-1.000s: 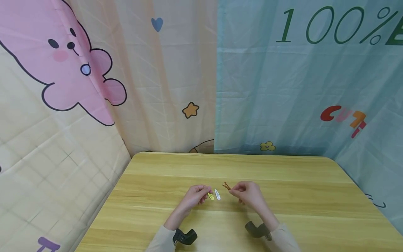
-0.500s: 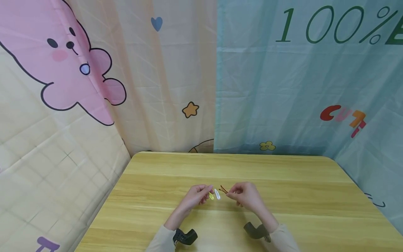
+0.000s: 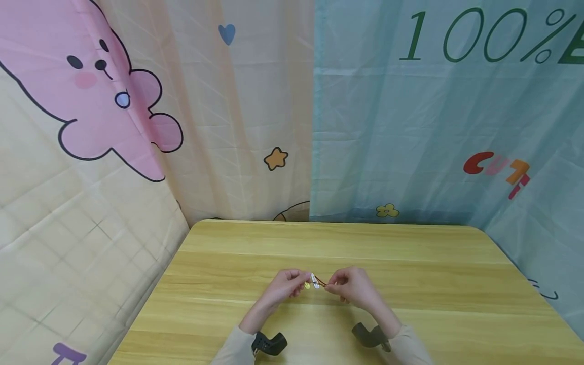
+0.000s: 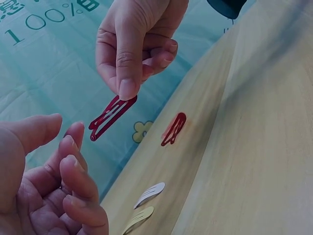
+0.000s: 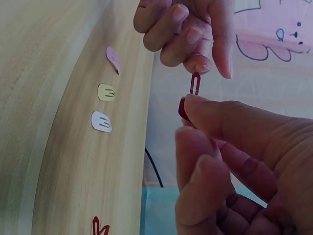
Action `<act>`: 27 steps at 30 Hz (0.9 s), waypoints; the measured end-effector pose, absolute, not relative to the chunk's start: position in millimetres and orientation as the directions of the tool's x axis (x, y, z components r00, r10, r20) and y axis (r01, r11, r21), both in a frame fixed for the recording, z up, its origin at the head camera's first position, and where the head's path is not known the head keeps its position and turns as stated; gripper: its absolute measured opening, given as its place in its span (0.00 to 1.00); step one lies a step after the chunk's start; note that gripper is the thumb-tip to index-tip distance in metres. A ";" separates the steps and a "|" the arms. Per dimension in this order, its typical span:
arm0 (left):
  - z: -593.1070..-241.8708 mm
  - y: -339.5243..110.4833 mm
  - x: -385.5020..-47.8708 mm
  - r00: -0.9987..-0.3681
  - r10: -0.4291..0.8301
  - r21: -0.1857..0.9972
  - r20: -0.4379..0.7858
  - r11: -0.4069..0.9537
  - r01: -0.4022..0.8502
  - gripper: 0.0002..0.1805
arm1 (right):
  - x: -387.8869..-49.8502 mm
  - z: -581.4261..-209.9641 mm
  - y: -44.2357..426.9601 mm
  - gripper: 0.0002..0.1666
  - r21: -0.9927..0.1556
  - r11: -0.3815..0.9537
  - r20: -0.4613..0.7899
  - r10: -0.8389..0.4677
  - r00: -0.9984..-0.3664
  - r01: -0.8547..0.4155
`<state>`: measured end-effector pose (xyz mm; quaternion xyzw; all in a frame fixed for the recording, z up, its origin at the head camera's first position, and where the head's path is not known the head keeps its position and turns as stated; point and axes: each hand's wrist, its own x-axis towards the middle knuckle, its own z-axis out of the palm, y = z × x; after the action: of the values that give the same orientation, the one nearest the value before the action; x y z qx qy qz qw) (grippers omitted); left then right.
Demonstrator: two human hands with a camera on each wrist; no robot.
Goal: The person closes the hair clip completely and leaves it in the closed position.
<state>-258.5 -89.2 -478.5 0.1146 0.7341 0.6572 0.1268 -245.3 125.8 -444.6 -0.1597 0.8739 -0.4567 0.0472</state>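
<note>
My right hand [image 3: 355, 285] pinches a dark red snap hair clip [image 4: 112, 117] between thumb and fingers, above the table. The clip's arms are spread, its free end pointing to my left hand [image 4: 54, 191]. My left thumb and fingers stand apart, with nothing between them. A left fingertip is very near the clip's end; whether they touch I cannot tell. Below lie a white hair clip [image 3: 315, 281], a yellow hair clip [image 5: 106, 92] and a pink hair clip [image 5: 113, 59], the last hidden in the head view. Another red hair clip [image 4: 173, 129] rests on the wood.
The light wood table [image 3: 219, 248] has rounded far corners. Printed curtains hang behind it, a cream one [image 3: 255, 111] on the left and a blue one [image 3: 392, 111] on the right. Each wrist wears a dark device [image 3: 270, 343].
My right hand has moved left and slightly nearer with the red hair clip, bringing it beside my left hand and over the white clip. My left hand has barely moved.
</note>
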 end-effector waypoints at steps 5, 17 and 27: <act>-480.0 -87.8 -259.3 -0.937 0.346 0.993 -0.044 0.114 -0.005 0.23 | -246.5 -446.6 125.5 0.08 -0.805 0.538 0.072 -0.330 -0.941 -0.250; -481.3 -84.8 -258.9 -0.932 0.359 0.993 -0.042 0.120 0.001 0.19 | -247.0 -449.5 125.5 0.07 -0.797 0.537 0.063 -0.382 -0.922 -0.276; -479.6 -81.7 -257.0 -0.934 0.352 0.992 -0.061 0.121 -0.020 0.20 | -249.1 -451.4 125.5 0.07 -0.804 0.511 0.072 -0.424 -0.903 -0.304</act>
<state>-257.0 -81.7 -479.6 0.1131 0.7350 0.6533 0.1422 -249.1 125.5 -451.4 -0.2103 0.8665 -0.4477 0.0671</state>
